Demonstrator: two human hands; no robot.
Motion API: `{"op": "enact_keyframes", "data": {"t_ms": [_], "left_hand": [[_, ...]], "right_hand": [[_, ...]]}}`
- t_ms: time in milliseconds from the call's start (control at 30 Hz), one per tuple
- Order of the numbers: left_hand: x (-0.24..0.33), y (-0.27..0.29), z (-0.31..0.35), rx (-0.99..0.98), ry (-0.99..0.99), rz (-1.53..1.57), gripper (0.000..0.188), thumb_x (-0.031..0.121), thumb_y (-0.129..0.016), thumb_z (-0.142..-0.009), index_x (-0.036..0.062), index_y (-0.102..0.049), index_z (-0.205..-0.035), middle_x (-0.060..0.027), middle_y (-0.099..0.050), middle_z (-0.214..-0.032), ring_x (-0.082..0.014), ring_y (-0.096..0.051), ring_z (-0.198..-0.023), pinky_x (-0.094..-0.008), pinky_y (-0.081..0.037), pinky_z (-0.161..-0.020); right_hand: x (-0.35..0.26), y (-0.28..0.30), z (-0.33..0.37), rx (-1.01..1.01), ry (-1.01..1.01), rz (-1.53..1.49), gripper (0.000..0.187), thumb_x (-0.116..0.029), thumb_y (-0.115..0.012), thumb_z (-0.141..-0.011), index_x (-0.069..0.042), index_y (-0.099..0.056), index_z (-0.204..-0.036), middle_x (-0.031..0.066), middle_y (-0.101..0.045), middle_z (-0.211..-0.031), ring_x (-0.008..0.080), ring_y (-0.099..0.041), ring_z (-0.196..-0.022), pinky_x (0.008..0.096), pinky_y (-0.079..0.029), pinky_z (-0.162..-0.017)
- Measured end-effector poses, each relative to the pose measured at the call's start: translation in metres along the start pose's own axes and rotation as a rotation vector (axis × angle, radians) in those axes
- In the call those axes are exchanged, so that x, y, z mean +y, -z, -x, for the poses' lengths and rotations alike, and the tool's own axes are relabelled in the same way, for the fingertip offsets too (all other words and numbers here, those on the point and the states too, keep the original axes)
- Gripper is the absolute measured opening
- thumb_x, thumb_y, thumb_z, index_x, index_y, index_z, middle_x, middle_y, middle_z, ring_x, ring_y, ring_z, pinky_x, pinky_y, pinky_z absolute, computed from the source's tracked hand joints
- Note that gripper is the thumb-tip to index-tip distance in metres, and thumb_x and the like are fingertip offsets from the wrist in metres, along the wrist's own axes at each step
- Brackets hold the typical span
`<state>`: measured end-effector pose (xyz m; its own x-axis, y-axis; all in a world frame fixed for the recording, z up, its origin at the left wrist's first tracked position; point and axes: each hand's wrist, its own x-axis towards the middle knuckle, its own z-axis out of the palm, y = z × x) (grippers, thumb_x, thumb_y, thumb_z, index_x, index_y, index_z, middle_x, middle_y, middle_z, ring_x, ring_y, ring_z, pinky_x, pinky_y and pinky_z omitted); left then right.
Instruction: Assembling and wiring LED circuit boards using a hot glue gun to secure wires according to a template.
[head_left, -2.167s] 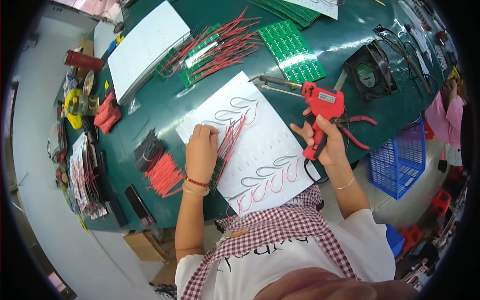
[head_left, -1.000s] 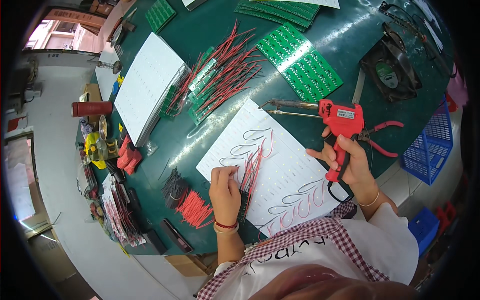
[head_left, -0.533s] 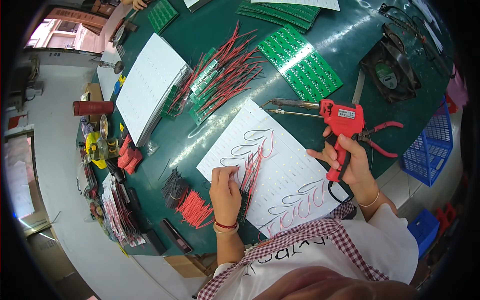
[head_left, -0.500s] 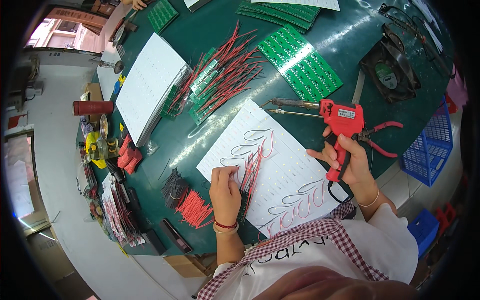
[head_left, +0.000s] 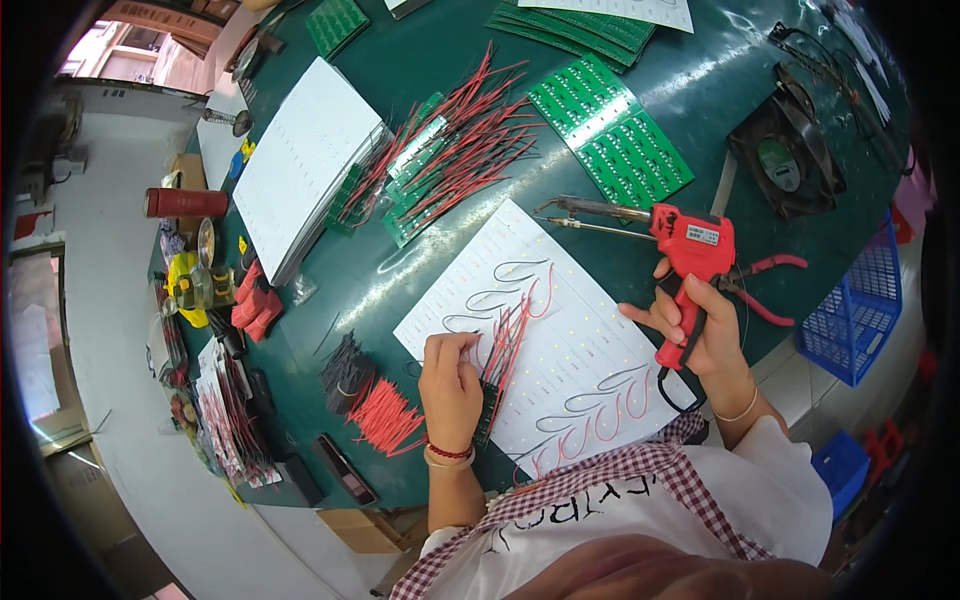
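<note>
My right hand [head_left: 712, 325] grips the handle of a red soldering gun [head_left: 698, 240], its metal tip pointing left above the upper edge of a white panel [head_left: 570, 330]. On the panel, black and red wires stand in looped rows, one row [head_left: 510, 285] at upper left and another [head_left: 595, 405] near my body. My left hand [head_left: 450, 390] rests at the panel's left side, thumb and forefinger pinched on a thin black wire, mostly hidden. Beside it, a bundle of red wires [head_left: 508, 345] lies across the panel, over a dark strip partly covered by the hand.
Bunches of black wires [head_left: 347, 375] and red wires [head_left: 388, 418] lie left of my left hand. Farther off are a stack of white panels [head_left: 305, 160], green circuit boards [head_left: 612, 130] and wired boards [head_left: 440, 160]. Red-handled pliers [head_left: 765, 290] and a black fan [head_left: 785, 155] are at right.
The soldering gun and right hand have shifted very slightly to the right. The view has tilted a little; my left hand keeps its pinch in the same place.
</note>
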<state>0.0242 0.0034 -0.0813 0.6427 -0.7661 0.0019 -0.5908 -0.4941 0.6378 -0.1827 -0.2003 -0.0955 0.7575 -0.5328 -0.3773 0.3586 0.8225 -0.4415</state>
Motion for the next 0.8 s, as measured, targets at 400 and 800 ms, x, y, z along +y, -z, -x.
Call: {"op": "enact_keyframes", "data": {"t_ms": [400, 800], "left_hand": [[0.000, 0.000, 0.001, 0.018, 0.028, 0.029, 0.024, -0.008, -0.048, -0.078, 0.0025, -0.060, -0.097, -0.0138, -0.055, -0.092, -0.0330, -0.058, -0.079, -0.0365, -0.047, -0.068], [-0.015, -0.001, 0.014, 0.056, -0.065, 0.079, 0.025, -0.008, -0.050, -0.075, 0.0036, -0.060, -0.094, -0.0139, -0.055, -0.090, -0.0342, -0.056, -0.084, -0.0398, -0.046, -0.070]], "right_hand": [[0.000, 0.006, -0.001, -0.024, 0.012, 0.002, 0.028, -0.026, -0.046, -0.094, -0.004, -0.049, -0.112, 0.0050, -0.049, -0.059, 0.0107, -0.046, -0.046, 0.0475, -0.045, -0.095], [0.001, 0.004, 0.023, -0.123, 0.030, 0.024, 0.038, -0.039, -0.045, -0.096, -0.005, -0.048, -0.114, 0.0046, -0.047, -0.061, 0.0124, -0.047, -0.047, 0.0338, -0.052, -0.058]]}}
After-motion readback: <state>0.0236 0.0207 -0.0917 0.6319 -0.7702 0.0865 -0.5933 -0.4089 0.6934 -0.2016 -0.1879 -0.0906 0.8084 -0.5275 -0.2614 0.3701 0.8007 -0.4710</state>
